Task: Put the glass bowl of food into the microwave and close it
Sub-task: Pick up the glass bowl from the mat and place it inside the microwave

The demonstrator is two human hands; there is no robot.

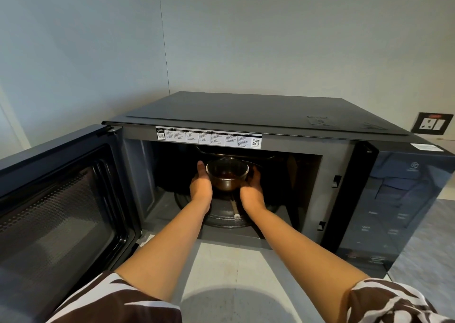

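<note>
On the microwave (246,116), a white label (209,137) above the cavity opening carries columns of print too small to read and two QR codes. To the right of the opening, the control panel (384,214) shows "Power" and a faint "Quick".

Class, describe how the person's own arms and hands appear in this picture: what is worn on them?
Both forearms are bare. The left hand and right hand wear no gloves; no rings or watch show. Short sleeves in a brown and white patterned fabric cover the upper arms.
</note>
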